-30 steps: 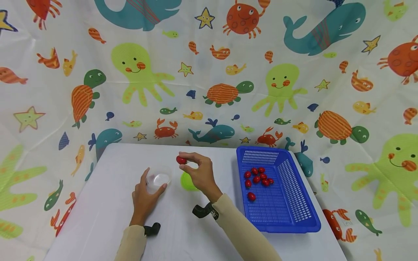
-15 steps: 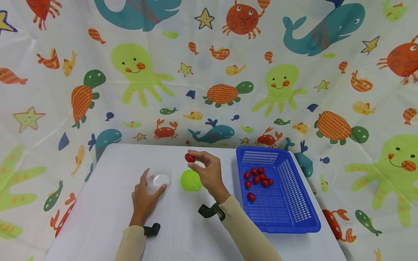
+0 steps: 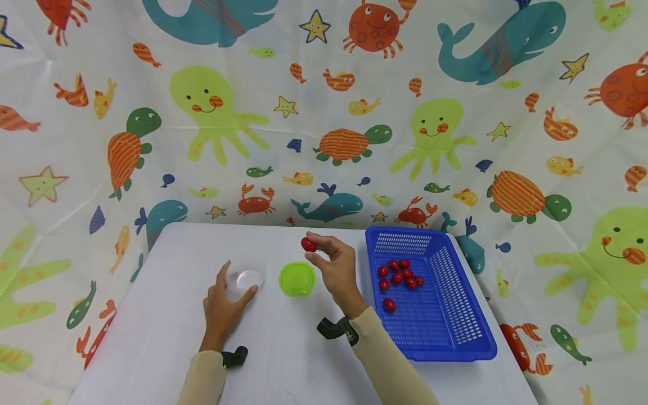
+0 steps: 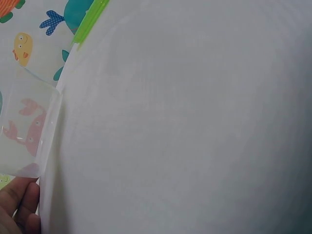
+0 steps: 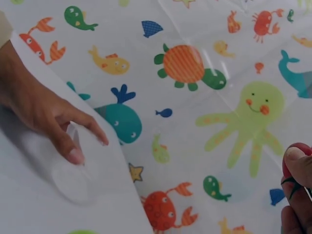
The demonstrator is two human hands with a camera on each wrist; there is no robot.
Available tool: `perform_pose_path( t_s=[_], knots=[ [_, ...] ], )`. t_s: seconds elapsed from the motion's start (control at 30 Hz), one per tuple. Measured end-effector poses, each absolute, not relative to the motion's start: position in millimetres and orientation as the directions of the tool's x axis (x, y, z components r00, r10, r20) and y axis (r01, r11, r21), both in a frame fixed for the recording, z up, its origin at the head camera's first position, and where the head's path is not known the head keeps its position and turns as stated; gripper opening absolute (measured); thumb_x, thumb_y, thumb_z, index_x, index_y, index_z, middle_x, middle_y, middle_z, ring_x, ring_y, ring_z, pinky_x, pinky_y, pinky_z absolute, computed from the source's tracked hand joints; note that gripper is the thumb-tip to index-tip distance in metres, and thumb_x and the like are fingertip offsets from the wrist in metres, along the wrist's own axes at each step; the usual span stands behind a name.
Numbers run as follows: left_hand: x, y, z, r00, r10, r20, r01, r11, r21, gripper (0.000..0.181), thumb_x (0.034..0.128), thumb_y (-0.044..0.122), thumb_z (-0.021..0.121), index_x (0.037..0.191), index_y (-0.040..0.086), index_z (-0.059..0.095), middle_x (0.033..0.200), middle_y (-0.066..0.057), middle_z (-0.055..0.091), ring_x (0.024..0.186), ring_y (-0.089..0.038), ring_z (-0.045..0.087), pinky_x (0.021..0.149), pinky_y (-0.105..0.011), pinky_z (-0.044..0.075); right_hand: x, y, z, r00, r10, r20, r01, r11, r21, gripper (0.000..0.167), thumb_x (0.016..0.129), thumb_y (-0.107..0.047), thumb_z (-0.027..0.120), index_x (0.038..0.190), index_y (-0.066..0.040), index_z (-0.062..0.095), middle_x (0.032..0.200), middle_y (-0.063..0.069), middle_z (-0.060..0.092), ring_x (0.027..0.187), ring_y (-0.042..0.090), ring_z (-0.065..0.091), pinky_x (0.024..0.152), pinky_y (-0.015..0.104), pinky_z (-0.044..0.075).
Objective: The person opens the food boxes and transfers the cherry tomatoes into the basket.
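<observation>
My left hand (image 3: 224,308) holds a clear plastic container (image 3: 244,279), thumb on its right side and fingers on its left. In the left wrist view the container (image 4: 24,131) stands upright at the left edge, fingers (image 4: 19,202) low on it. My right hand (image 3: 338,269) pinches a red cherry tomato (image 3: 308,244) between thumb and fingers, held above the table. Green leaves show on that tomato (image 5: 288,163) in the right wrist view. Between the hands a round light-green lid (image 3: 297,279) lies on the table.
A blue plastic basket (image 3: 430,337) stands at the right of the white table (image 3: 283,360). Several red cherry tomatoes (image 3: 397,278) lie in its left part. A cloth printed with sea animals (image 3: 304,124) hangs behind the table.
My right hand has moved to the right with the cherry tomato, away from the container toward the basket, uncovering the green lid. The left hand stays on the container.
</observation>
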State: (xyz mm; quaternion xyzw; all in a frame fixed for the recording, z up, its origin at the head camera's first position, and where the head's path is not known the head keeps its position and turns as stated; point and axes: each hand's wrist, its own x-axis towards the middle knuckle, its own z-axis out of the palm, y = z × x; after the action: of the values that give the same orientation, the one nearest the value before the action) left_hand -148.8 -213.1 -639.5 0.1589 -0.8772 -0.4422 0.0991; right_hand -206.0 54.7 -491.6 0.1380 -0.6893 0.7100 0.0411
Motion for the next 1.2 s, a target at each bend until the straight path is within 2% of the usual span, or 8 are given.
perform_pose_path(
  t_s=[0.6, 0.93, 1.2],
  knots=[
    [-147.6, -213.2, -638.3, -0.931, -0.362, 0.054, -0.171, 0.56, 0.811, 0.102, 0.0913, 0.057, 0.078, 0.171, 0.029, 0.02, 0.158, -0.019, 0.052, 0.137, -0.042, 0.044, 0.106, -0.057, 0.029, -207.5, 85.2, -494.4, -0.97, -0.024, 0.243, -0.241, -0.048, -0.969, 0.036, 0.094, -0.009, 0.08, 0.13, -0.014, 0.076, 0.137, 0.005, 0.074, 0.127, 0.023, 0.072, 0.1, 0.03, 0.061],
    [-147.7, -214.4, -639.9, -0.929, -0.366, 0.058, -0.167, 0.554, 0.816, 0.102, 0.0907, 0.055, 0.079, 0.17, 0.03, 0.02, 0.158, -0.02, 0.052, 0.137, -0.043, 0.043, 0.106, -0.058, 0.029, -208.3, 103.5, -489.2, -0.969, 0.014, 0.247, -0.247, -0.066, -0.967, 0.036, 0.094, -0.002, 0.078, 0.129, -0.009, 0.076, 0.135, 0.011, 0.075, 0.126, 0.025, 0.072, 0.098, 0.029, 0.061],
    [-149.4, -214.8, -643.7, -0.928, -0.368, 0.064, -0.165, 0.558, 0.813, 0.103, 0.0898, 0.056, 0.08, 0.171, 0.031, 0.02, 0.158, -0.019, 0.052, 0.138, -0.042, 0.044, 0.106, -0.057, 0.03, -207.9, 114.4, -489.5, -0.972, 0.049, 0.229, -0.232, -0.064, -0.971, 0.038, 0.094, -0.002, 0.079, 0.131, -0.012, 0.075, 0.135, 0.01, 0.075, 0.125, 0.022, 0.073, 0.096, 0.029, 0.062]
  ],
)
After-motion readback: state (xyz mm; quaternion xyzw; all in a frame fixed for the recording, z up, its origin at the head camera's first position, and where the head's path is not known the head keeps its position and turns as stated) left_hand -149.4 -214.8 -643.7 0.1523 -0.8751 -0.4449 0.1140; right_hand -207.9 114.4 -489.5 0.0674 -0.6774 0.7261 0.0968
